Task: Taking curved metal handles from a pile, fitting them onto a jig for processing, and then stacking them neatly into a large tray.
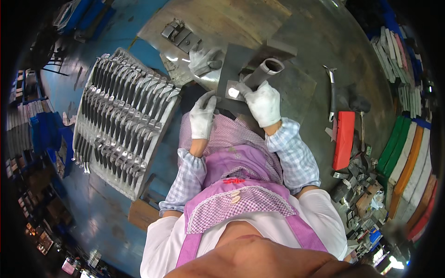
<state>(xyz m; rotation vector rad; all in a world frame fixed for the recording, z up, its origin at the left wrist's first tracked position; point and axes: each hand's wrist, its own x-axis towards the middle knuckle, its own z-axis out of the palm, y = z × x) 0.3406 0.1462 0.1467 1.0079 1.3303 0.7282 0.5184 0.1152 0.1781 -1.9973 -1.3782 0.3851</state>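
My right hand (263,105), in a white glove, closes round the lower end of a hollow dark grey metal tube (265,72). Its thumb side reaches a small shiny metal plate (233,91) lying on a dark flat plate (228,65). The tube tilts up to the right, its open end away from me. Left of the dark plate, near the bench edge, my white-gloved left hand (202,116) has its fingers bent together; anything between their tips is too small to make out. Beyond it a greyish glove (204,61) lies on the bench (296,99).
To the left stands a tilted rack (163,132) with rows of dark-handled metal parts (123,120). A metal block fixture (181,36) lies at the back. On the right are a dark-handled tool (332,92), a hammer (361,111), a red box (344,141) and piled metal pieces (359,187).
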